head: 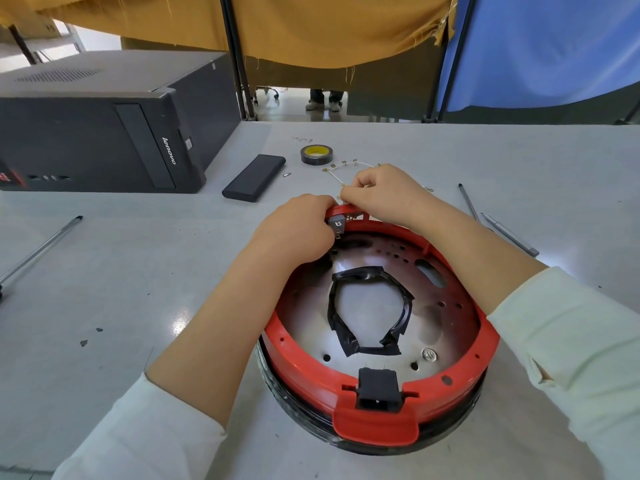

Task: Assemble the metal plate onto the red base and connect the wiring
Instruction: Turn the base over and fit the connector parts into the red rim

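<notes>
Head view shows your left hand (298, 230) curled around the grey switch (336, 223) on the red base's (377, 403) far rim, your right hand (377, 192) just beside it pinching the white wiring (334, 176), the metal plate (374, 306) seated beneath your wrists.

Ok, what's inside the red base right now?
The metal plate lies inside the red base, black tape around its central opening. Both hands hide the far edge.

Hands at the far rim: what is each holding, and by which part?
Left hand grips the red base at its far rim. Right hand pinches the white wiring near its end.
</notes>
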